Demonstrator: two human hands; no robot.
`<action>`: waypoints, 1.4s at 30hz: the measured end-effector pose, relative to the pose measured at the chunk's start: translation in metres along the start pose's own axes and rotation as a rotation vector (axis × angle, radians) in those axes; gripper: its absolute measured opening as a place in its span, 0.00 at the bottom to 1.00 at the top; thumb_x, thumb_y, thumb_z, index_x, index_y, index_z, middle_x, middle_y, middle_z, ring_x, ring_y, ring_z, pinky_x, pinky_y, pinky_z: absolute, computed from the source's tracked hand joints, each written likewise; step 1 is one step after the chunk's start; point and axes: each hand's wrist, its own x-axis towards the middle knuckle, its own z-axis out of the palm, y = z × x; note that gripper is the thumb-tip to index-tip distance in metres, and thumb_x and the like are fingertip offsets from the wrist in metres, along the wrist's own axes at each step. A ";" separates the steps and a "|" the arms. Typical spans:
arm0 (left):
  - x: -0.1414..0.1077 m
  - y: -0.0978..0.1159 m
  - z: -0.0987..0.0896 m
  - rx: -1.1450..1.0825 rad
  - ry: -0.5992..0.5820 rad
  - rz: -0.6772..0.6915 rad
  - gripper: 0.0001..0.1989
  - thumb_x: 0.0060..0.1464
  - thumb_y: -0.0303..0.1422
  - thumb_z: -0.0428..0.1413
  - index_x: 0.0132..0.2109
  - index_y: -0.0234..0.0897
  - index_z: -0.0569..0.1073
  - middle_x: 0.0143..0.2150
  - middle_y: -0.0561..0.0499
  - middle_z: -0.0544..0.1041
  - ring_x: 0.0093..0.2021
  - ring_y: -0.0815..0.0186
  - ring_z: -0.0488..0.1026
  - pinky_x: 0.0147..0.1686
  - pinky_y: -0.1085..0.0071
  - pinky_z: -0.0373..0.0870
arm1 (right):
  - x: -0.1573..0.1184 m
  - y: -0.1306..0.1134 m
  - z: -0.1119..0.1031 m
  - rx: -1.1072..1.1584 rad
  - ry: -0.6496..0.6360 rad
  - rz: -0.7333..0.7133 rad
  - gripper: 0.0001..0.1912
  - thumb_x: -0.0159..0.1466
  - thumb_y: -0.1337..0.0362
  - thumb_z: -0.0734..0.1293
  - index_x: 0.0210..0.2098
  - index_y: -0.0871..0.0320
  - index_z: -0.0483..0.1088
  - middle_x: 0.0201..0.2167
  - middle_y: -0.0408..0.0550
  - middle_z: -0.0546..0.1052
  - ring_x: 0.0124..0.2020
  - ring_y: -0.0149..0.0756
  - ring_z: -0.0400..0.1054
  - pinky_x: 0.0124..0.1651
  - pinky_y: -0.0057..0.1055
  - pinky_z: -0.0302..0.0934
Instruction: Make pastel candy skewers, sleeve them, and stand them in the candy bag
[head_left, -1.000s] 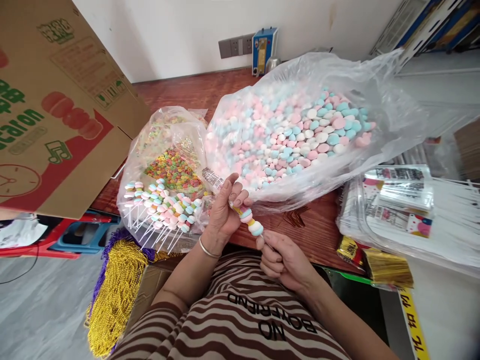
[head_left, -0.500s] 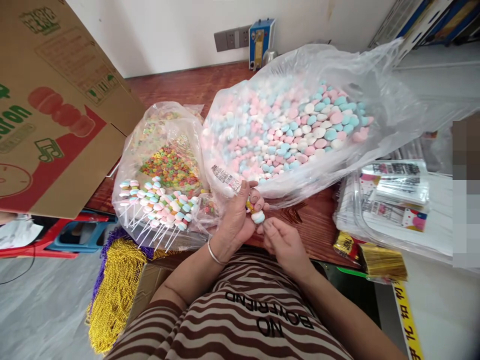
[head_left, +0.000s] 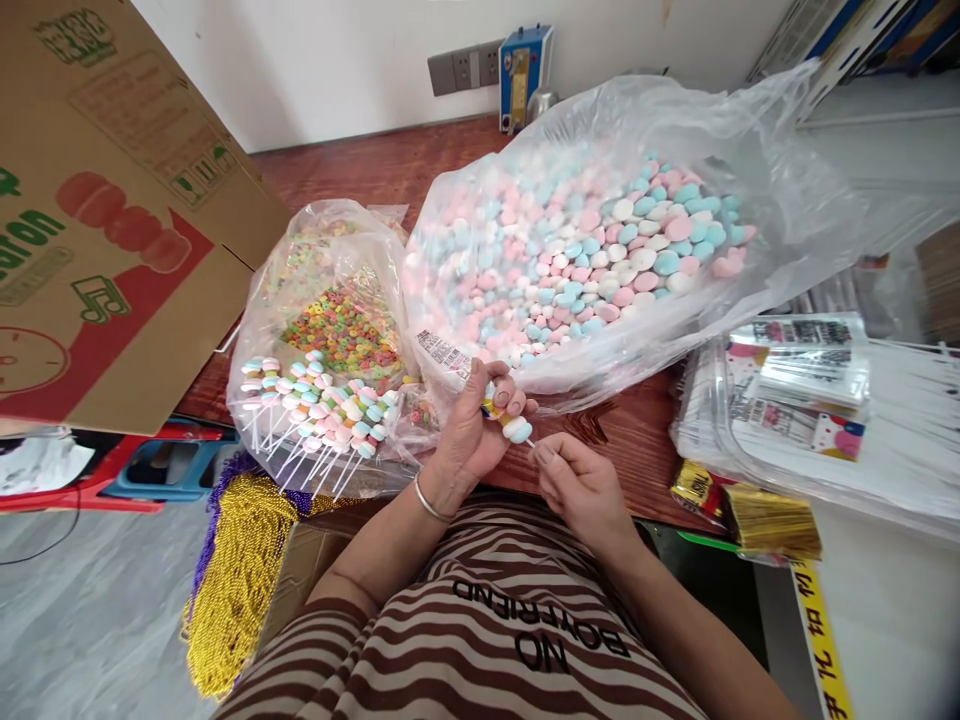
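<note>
My left hand is closed around a candy skewer; a white and pale blue candy shows at its lower end and something yellow between the fingers. My right hand pinches the thin white stick just below that candy. Beyond my hands lies a large clear bag of pink, white and blue candies. To the left, a clear bag holds small colourful ring candies. Several finished-looking candy skewers lie in a row on its near side, their white sticks pointing toward me.
A cardboard box stands at the left. Plastic packs with white sticks and gold twist ties lie at the right. Gold beads hang at the front left. A blue device stands by the wall.
My right hand has moved slightly right, away from my left, so more of the white stick shows. The skewer in my left hand is tilted a little differently.
</note>
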 end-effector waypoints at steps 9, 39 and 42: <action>-0.014 -0.029 0.002 0.229 -0.033 -0.071 0.24 0.44 0.49 0.71 0.38 0.36 0.75 0.28 0.52 0.75 0.31 0.66 0.76 0.29 0.75 0.69 | 0.010 -0.001 0.023 0.580 0.087 0.194 0.18 0.63 0.50 0.73 0.33 0.57 0.69 0.14 0.30 0.56 0.13 0.20 0.43 0.16 0.20 0.41; 0.001 0.009 0.016 -0.084 0.032 -0.012 0.27 0.59 0.58 0.52 0.34 0.36 0.73 0.18 0.60 0.61 0.20 0.74 0.63 0.32 0.73 0.76 | -0.002 -0.010 0.002 0.483 -0.179 0.298 0.15 0.69 0.52 0.66 0.36 0.58 0.73 0.11 0.29 0.55 0.10 0.21 0.40 0.15 0.23 0.39; 0.002 0.012 0.016 -0.117 0.049 -0.042 0.30 0.56 0.62 0.51 0.33 0.37 0.73 0.17 0.61 0.58 0.18 0.75 0.58 0.29 0.74 0.75 | -0.002 -0.013 0.002 0.784 -0.285 0.422 0.14 0.65 0.54 0.70 0.34 0.59 0.73 0.10 0.27 0.52 0.08 0.19 0.35 0.13 0.21 0.38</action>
